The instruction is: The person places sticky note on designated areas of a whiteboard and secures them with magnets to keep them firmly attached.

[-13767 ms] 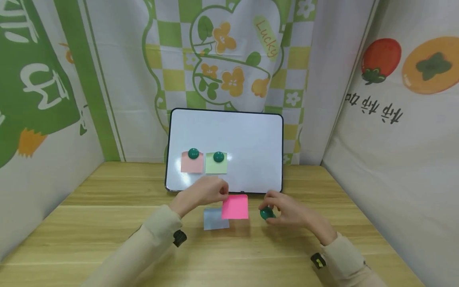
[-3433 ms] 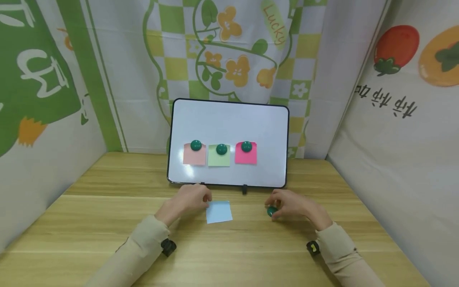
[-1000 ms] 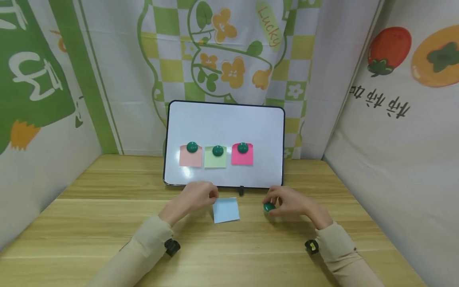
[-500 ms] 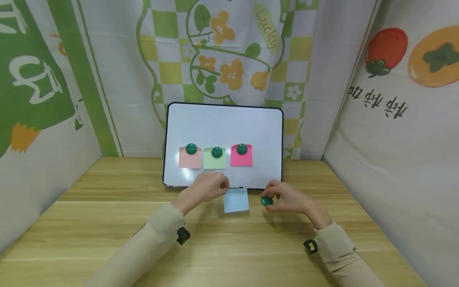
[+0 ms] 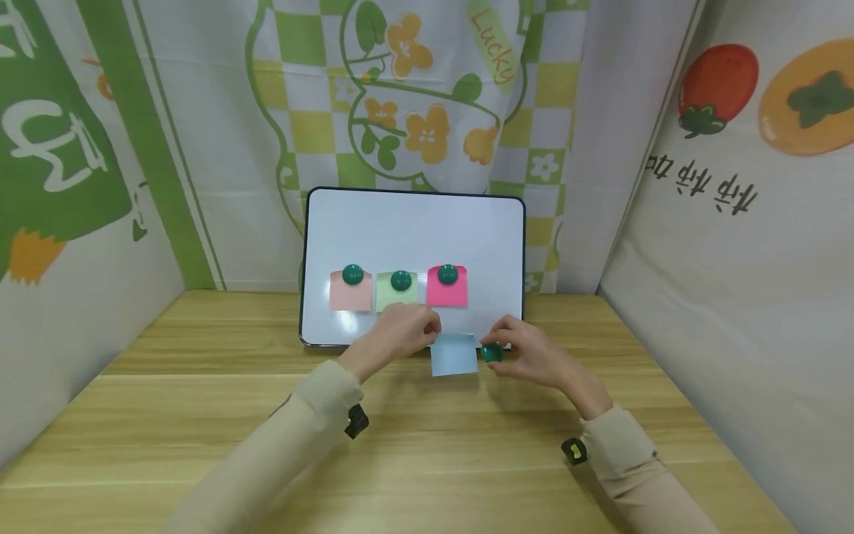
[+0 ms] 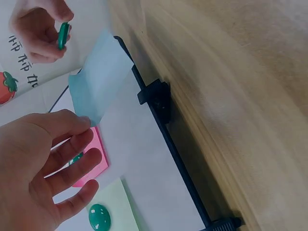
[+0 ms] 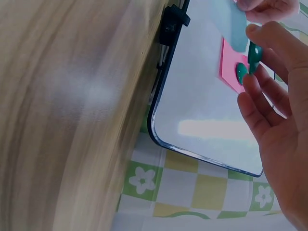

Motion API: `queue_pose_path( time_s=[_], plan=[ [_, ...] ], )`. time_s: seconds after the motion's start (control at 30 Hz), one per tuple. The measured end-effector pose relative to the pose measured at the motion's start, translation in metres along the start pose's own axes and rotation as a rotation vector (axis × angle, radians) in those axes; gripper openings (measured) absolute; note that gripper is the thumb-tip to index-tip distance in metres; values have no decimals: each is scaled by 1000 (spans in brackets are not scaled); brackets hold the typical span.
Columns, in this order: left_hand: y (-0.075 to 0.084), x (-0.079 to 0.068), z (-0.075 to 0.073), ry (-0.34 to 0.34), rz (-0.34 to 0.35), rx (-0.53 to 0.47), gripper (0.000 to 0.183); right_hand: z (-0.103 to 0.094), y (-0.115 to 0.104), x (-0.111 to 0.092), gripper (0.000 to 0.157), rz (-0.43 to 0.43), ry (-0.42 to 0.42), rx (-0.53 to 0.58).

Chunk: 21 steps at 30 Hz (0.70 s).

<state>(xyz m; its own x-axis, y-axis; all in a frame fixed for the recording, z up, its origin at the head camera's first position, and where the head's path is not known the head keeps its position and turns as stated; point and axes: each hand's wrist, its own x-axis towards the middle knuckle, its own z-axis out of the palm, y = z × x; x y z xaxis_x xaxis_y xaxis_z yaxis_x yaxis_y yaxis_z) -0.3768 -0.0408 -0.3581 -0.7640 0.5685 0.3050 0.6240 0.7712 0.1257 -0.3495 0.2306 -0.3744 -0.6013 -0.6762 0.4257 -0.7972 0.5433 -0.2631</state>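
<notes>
My left hand (image 5: pixel 399 331) pinches a light blue sticky note (image 5: pixel 454 356) by its upper left corner, in front of the lower edge of a whiteboard (image 5: pixel 414 222). In the left wrist view the thumb lies on the corner of the blue note (image 6: pixel 98 72). Just right of the note, my right hand (image 5: pixel 534 356) holds a round green magnet (image 5: pixel 492 352) between thumb and fingers. The right wrist view shows this magnet (image 7: pixel 254 57) edge-on. Green magnets pin a pale pink note (image 5: pixel 350 298), a light green note (image 5: pixel 388 298) and a bright pink note (image 5: pixel 447 295) to the board.
The whiteboard leans upright at the back of a wooden table (image 5: pixel 427 460), on black stand clips (image 6: pixel 158 98). A patterned curtain (image 5: pixel 427 96) hangs behind it. Printed cloth walls (image 5: pixel 720 259) close off both sides.
The blue note has been lifted off the table and carried up and right to the board's lower edge. My right hand has raised the magnet alongside. Earlier, the bright pink note was pinned up.
</notes>
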Motion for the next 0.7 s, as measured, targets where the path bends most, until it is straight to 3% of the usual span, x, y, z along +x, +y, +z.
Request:
queue_pose_path(
  time_s=[0.17, 0.33, 0.7],
  plan=[
    [4, 12, -3, -9, 4, 7, 13, 0, -2, 6, 31, -78, 120, -74],
    [8, 25, -6, 8, 32, 47, 14, 2, 0, 11, 34, -92, 194, -151],
    [12, 57, -14, 37, 46, 129, 15, 0, 4, 22, 37, -108, 359, -209]
  ],
)
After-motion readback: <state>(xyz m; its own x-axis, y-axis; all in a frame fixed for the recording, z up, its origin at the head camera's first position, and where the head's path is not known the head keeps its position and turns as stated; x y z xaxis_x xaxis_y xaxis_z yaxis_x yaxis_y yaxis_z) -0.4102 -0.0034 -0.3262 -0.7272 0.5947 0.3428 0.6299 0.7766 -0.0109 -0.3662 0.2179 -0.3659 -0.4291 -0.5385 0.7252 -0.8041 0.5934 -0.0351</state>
